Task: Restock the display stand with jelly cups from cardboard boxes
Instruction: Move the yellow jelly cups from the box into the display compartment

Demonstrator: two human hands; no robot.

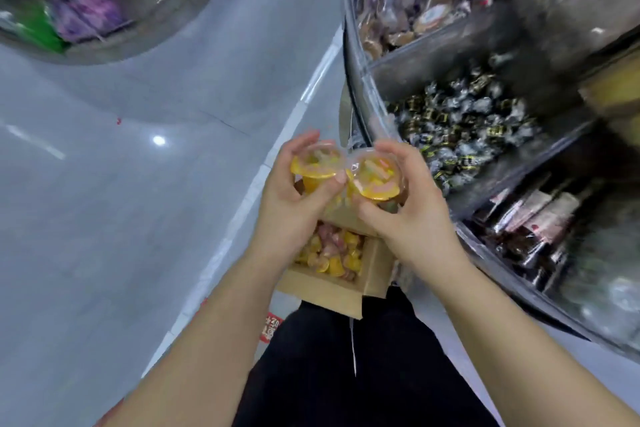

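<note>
My left hand (287, 198) grips a yellow jelly cup (313, 165) with a clear lid. Close beside it, my right hand (405, 204) grips a second yellow jelly cup (377, 177); the two cups touch at their rims. Both hands hover above an open cardboard box (332, 282) on the floor, filled with several yellow and pink jelly cups (332, 250). The round display stand (377, 80) with clear-walled compartments rises to the right of my hands.
The stand's compartments hold dark wrapped candies (460, 128), brown snack packets (405, 21) and dark sachets (533, 229). A second round stand (79, 14) with purple and green packets is at the far left. Grey floor (121, 201) stretches between them. My dark trousers (346, 367) are below.
</note>
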